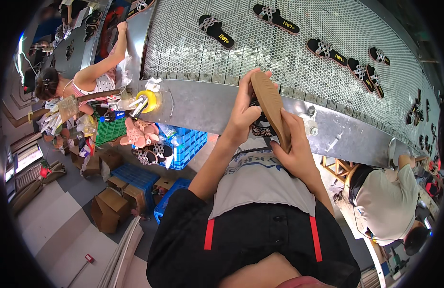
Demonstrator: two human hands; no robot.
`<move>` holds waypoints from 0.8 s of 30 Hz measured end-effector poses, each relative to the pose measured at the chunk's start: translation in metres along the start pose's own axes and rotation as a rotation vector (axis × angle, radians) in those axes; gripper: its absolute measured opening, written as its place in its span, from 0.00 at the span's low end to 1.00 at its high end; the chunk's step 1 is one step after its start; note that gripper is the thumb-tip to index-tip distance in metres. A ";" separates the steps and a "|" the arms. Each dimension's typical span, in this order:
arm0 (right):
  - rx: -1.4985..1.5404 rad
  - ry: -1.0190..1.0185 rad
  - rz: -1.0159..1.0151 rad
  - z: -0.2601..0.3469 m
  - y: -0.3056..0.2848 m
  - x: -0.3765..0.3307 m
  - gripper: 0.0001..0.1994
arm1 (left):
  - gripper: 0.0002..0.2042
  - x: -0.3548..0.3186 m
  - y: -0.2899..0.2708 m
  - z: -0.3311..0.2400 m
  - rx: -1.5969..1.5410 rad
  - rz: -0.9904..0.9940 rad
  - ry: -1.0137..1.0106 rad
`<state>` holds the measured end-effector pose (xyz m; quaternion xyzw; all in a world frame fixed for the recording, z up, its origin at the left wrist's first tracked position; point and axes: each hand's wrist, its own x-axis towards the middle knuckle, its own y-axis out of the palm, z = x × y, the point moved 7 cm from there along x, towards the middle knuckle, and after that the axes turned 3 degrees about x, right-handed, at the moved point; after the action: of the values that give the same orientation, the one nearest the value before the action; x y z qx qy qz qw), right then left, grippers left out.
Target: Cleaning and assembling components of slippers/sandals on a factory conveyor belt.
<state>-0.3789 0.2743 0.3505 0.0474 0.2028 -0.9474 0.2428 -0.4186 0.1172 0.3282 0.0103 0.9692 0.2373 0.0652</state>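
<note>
Tan sole: sandal [271,108] held sole-up, tilted on edge, just above the conveyor's steel rim [203,103]; black patterned upper faces down, partly hidden.
L hand [243,113]: I see it gripping the sandal's left side, fingertips curled over the toe end.
R hand [294,149]: clasped on the sandal's heel end, thumb lying along the sole's edge.
Conveyor: perforated metal belt [279,53] w/ black sandals [216,31] spaced along it, sparkly straps up.
Left of me: blue crates [186,146], pink sandals [135,132], yellow tape roll [147,100] on the rim, cardboard boxes [109,206] on the floor.
Others: person in striped top [95,79] far left, person in white shirt [387,201] at right; both well apart from my hands.
</note>
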 end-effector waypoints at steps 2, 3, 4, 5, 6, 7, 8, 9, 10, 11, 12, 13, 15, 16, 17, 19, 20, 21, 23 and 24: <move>-0.014 -0.010 -0.001 -0.001 0.000 -0.002 0.41 | 0.44 -0.002 0.001 0.001 -0.022 0.025 -0.014; -0.028 -0.022 -0.005 -0.002 0.000 -0.003 0.41 | 0.45 -0.002 0.001 0.002 -0.036 0.036 -0.019; -0.028 -0.022 -0.005 -0.004 0.001 -0.003 0.41 | 0.45 -0.003 0.001 0.002 -0.050 0.046 -0.024; 0.021 -0.027 0.002 -0.006 0.002 -0.004 0.41 | 0.45 -0.004 0.000 0.004 -0.050 0.045 -0.024; 0.072 -0.034 0.011 -0.008 0.004 -0.004 0.41 | 0.47 -0.006 -0.002 0.004 -0.022 0.039 -0.010; 0.073 -0.036 0.014 -0.012 0.008 -0.003 0.41 | 0.49 -0.007 -0.004 0.003 0.008 0.032 0.005; 0.172 0.003 0.032 -0.020 0.012 -0.003 0.41 | 0.49 -0.007 -0.006 0.006 0.005 0.033 0.001; 0.272 0.041 0.050 -0.025 0.015 0.000 0.41 | 0.49 -0.006 -0.008 0.005 0.056 0.033 0.014; 0.272 0.044 0.050 -0.025 0.017 0.004 0.41 | 0.50 -0.005 -0.012 0.005 0.108 0.033 0.028; 0.400 0.168 0.105 -0.028 0.026 0.011 0.39 | 0.50 -0.001 -0.019 0.008 0.111 0.035 0.022; 0.522 0.290 0.160 -0.028 0.034 0.016 0.37 | 0.50 0.002 -0.031 0.008 0.231 -0.011 -0.002; 0.523 0.292 0.155 -0.026 0.035 0.029 0.37 | 0.50 0.007 -0.045 0.009 0.351 -0.056 -0.026; 0.056 0.151 0.474 -0.031 0.054 0.053 0.33 | 0.48 0.017 -0.083 0.017 0.602 -0.122 -0.026; -0.052 0.044 0.499 -0.056 0.066 0.059 0.29 | 0.48 0.023 -0.099 0.021 0.805 -0.095 -0.020; -0.051 0.039 0.495 -0.066 0.071 0.062 0.29 | 0.48 0.028 -0.120 0.025 1.011 -0.077 -0.011; -0.215 -0.090 0.535 -0.068 0.081 0.059 0.26 | 0.49 0.031 -0.168 0.051 1.135 -0.077 -0.053; -0.201 -0.047 0.563 -0.073 0.085 0.055 0.26 | 0.51 0.027 -0.190 0.068 1.255 -0.082 -0.102; -0.196 -0.060 0.571 -0.078 0.086 0.050 0.26 | 0.51 0.021 -0.210 0.087 1.264 -0.095 -0.103; -0.040 0.135 0.674 -0.101 0.086 0.033 0.26 | 0.53 0.021 -0.243 0.126 1.388 0.004 -0.262; 0.003 0.181 0.690 -0.111 0.081 0.026 0.25 | 0.53 0.023 -0.247 0.130 1.394 0.002 -0.266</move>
<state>-0.3640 0.2436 0.2151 0.1973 0.1940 -0.8019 0.5295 -0.4217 -0.0409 0.0976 0.0793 0.8793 -0.4413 0.1609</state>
